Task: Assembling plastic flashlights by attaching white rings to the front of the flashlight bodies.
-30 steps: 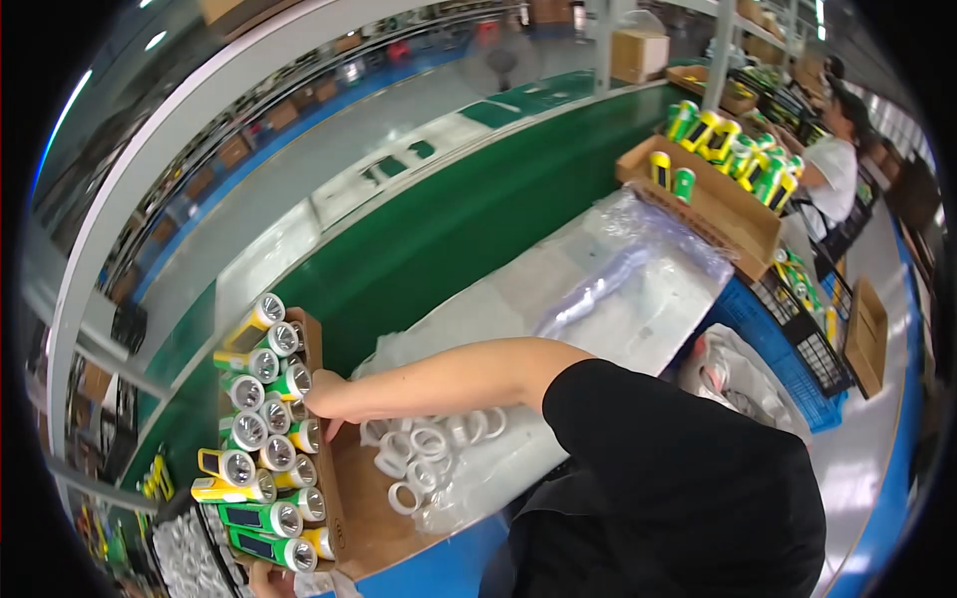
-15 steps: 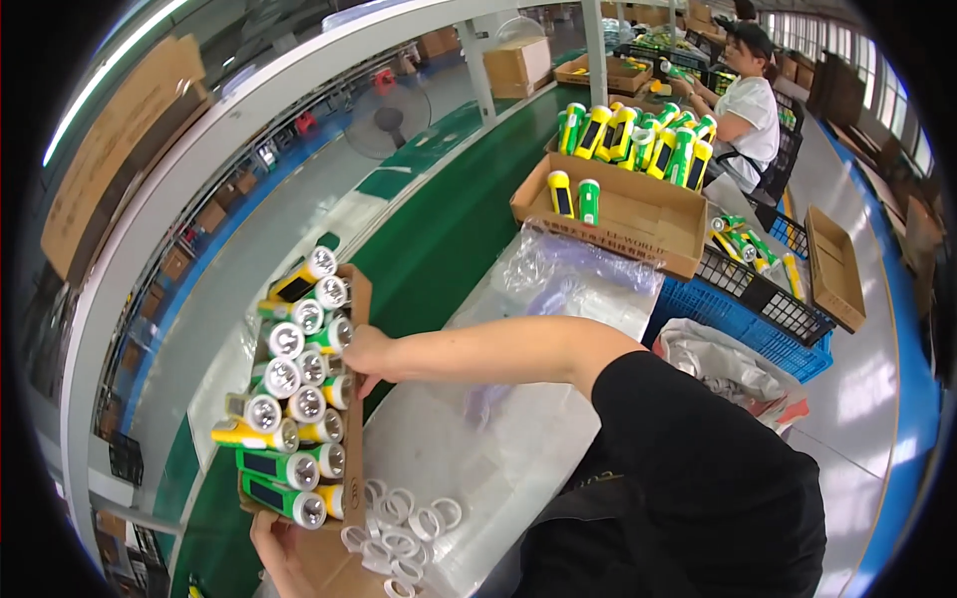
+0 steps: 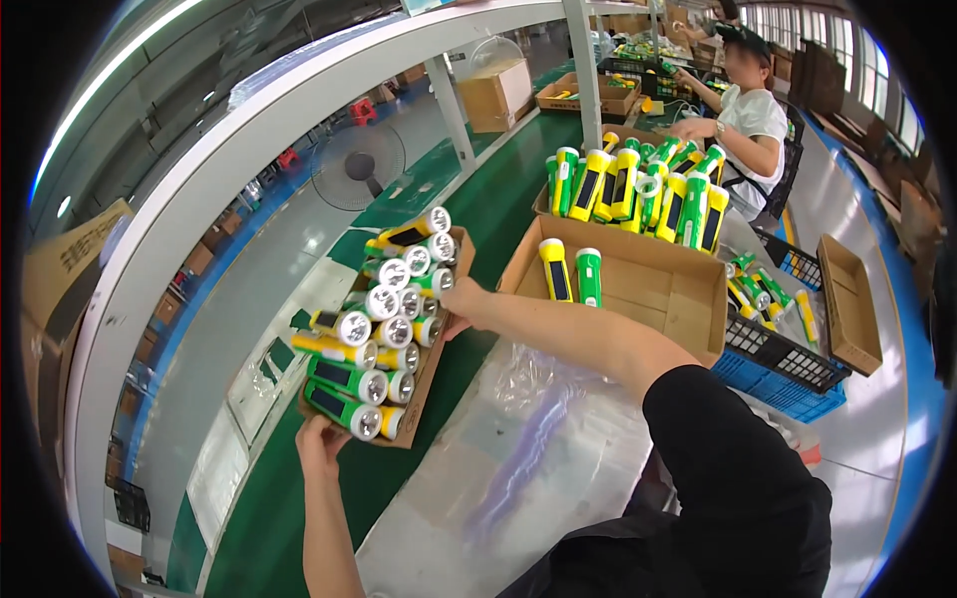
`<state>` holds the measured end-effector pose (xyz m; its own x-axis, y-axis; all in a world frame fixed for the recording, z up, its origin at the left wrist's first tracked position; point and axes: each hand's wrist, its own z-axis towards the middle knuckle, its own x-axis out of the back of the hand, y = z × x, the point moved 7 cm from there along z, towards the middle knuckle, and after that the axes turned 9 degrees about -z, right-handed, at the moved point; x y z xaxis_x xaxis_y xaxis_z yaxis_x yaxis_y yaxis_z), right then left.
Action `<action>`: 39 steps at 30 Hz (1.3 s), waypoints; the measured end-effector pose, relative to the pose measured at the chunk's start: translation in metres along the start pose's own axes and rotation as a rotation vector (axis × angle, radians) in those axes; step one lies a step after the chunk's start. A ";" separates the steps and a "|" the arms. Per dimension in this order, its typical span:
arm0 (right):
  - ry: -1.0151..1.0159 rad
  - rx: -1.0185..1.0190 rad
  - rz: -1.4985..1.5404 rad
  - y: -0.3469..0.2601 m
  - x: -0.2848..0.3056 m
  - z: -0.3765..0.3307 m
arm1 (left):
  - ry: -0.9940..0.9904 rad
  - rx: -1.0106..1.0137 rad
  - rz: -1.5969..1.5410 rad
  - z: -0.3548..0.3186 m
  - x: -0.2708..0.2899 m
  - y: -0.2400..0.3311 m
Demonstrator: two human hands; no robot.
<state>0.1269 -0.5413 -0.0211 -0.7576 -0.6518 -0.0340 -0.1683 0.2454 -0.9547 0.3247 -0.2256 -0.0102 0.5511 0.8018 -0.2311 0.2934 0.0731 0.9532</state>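
A long green workbench (image 3: 469, 214) runs away under a white overhead rail (image 3: 299, 120), beside a grey factory floor where a standing fan (image 3: 357, 165) sits. Clear plastic sheeting (image 3: 528, 439) covers the near part of the bench.

Lifted above the bench is a shallow cardboard tray (image 3: 424, 384) packed with green and yellow flashlights (image 3: 384, 319) lying on their sides in stacked rows, lens ends facing the camera. The left hand (image 3: 321, 441) grips the tray's near lower corner, fingers curled under the edge. The right hand (image 3: 465, 299) clasps the far right edge, fingers wrapped around the cardboard rim; its black-sleeved arm crosses the view.

Just right of the tray stands a larger open cardboard box (image 3: 648, 289) with two flashlights upright inside and many more standing along its far wall. The bench left of the tray is open green surface. Farther right are a blue crate (image 3: 778, 384) and an empty cardboard tray (image 3: 849, 304). A seated person (image 3: 748, 125) works at the far end.
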 end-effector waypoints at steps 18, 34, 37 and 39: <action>0.167 -0.057 -0.104 0.006 0.210 0.227 | -0.155 0.031 -0.006 0.204 -0.219 -0.054; 0.860 0.394 -0.885 -0.086 0.163 0.108 | -0.099 -0.027 0.037 0.235 -0.220 -0.088; 0.868 0.853 -0.992 -0.102 0.154 0.094 | -0.135 -0.024 0.052 0.222 -0.254 -0.089; 0.682 1.058 -1.040 -0.106 0.126 0.094 | -0.116 -0.023 0.047 0.216 -0.254 -0.088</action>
<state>0.1089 -0.7172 0.0482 -0.7713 0.2778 0.5727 -0.4904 -0.8328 -0.2566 0.3274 -0.5639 -0.0774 0.6508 0.7309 -0.2056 0.2478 0.0515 0.9674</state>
